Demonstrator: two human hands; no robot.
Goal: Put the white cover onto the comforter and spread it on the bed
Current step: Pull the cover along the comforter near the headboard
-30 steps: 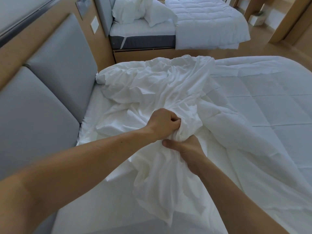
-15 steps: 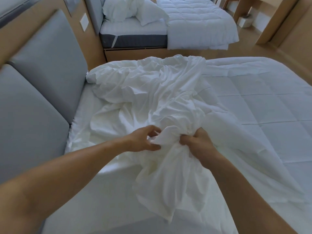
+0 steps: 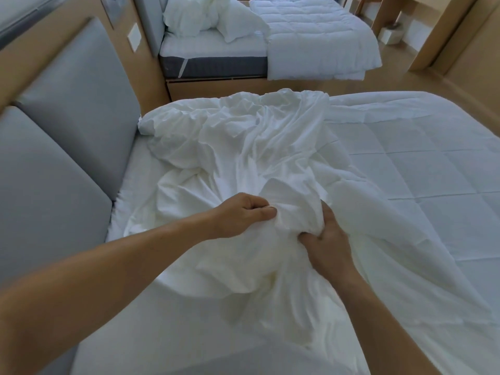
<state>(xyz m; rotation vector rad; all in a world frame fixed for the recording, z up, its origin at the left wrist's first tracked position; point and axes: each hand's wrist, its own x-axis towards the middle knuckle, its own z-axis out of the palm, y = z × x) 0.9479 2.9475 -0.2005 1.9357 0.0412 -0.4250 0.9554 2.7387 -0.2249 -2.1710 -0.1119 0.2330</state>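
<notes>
White cover point(image 3: 243, 147) lies crumpled across the head end of the bed point(image 3: 127, 328), bunched from the middle of my view up toward 12 o'clock, with a loose tail running down toward 5 o'clock. My left hand point(image 3: 240, 215) comes in from 8 o'clock, and its fingers point(image 3: 263, 211) are curled and pinching a fold of the cover. My right hand point(image 3: 327, 244) comes up from 5 o'clock, just beside the left, thumb out and the other fingers buried in the cloth, clenched on a gathered bunch of the same cover. The quilted comforter point(image 3: 422, 174) lies flat on the bed toward 3 o'clock, and the cover's right edge drapes over it. At 9 o'clock the grey padded headboard point(image 3: 73, 109) stands against the mattress. Well apart at 12 o'clock is a second bed point(image 3: 216, 63) with pillows point(image 3: 194, 14) and its own white quilt point(image 3: 319, 36) hanging over the side.
</notes>
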